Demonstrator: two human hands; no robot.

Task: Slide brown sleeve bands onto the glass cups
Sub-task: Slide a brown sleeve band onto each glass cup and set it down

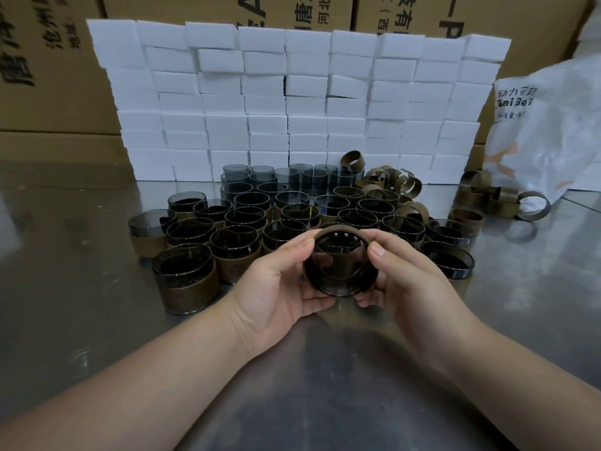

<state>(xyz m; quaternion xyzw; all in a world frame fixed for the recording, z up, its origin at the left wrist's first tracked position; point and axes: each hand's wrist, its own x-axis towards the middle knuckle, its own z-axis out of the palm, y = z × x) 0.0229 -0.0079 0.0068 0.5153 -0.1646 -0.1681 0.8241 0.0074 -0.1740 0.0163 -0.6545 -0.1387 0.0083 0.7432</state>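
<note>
Far beyond the grips stand cartons [48,92] with Chinese print, then a wall of white foam blocks [292,102]. To the far right, a white bag [553,131] reads "aiBei". Banded cups [247,216] crowd the steel bench [81,304] just beyond, with loose bands [393,180] further right. The left grip [279,288] and right grip [409,275] clasp a tilted glass cup [341,271] with a brown band [338,227] at its far end.

Glossy smoky glass cups [183,271], matt brown bands [533,205], brushed reflective metal table [81,304], white foam blocks [292,102].

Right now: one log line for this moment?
left grip: holds cup | right grip: holds cup | band: around cup | step: sleeving
</note>
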